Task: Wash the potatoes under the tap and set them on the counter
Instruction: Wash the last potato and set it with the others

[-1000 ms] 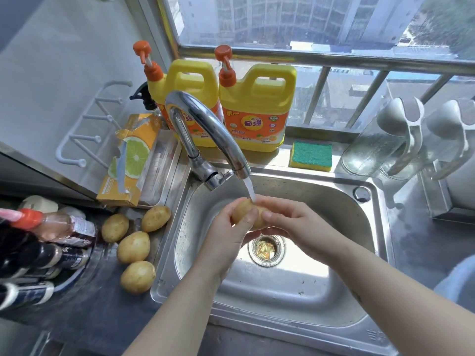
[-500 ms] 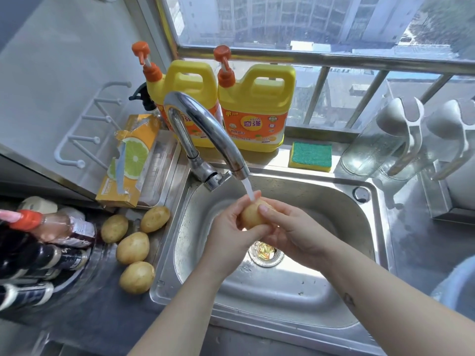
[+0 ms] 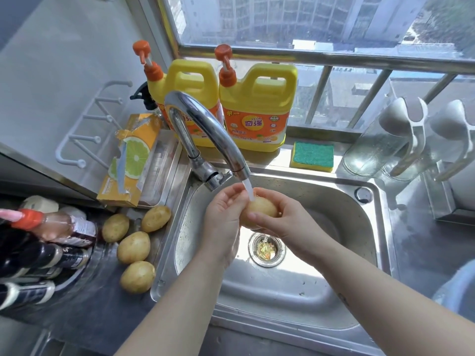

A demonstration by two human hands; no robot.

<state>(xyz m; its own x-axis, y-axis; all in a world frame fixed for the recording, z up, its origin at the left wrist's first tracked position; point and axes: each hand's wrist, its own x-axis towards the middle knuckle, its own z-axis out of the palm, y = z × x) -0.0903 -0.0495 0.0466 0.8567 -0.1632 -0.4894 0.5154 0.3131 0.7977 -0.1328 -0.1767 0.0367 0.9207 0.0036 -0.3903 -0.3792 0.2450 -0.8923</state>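
Four potatoes (image 3: 133, 247) lie on the table (image 3: 90, 317), left of the sink (image 3: 334, 201) (near its rim). Over the sink, the left hand (image 3: 223, 214) and right hand (image 3: 288, 222) curl their fingers round a fifth potato (image 3: 262, 208) under the tap (image 3: 205, 124) stream. Farther back stand two yellow detergent jugs (image 3: 257, 104).

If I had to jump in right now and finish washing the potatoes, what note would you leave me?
Hands: the left hand and the right hand both grip one potato, the right thumb lying across it.
Where: that potato is over the sink, under the stream from the running tap.
Four other potatoes lie on the counter, left of the sink. I cannot tell whether they are washed.
Left to do: finish rinsing this one, set it on the counter, and wash any that are unwashed.
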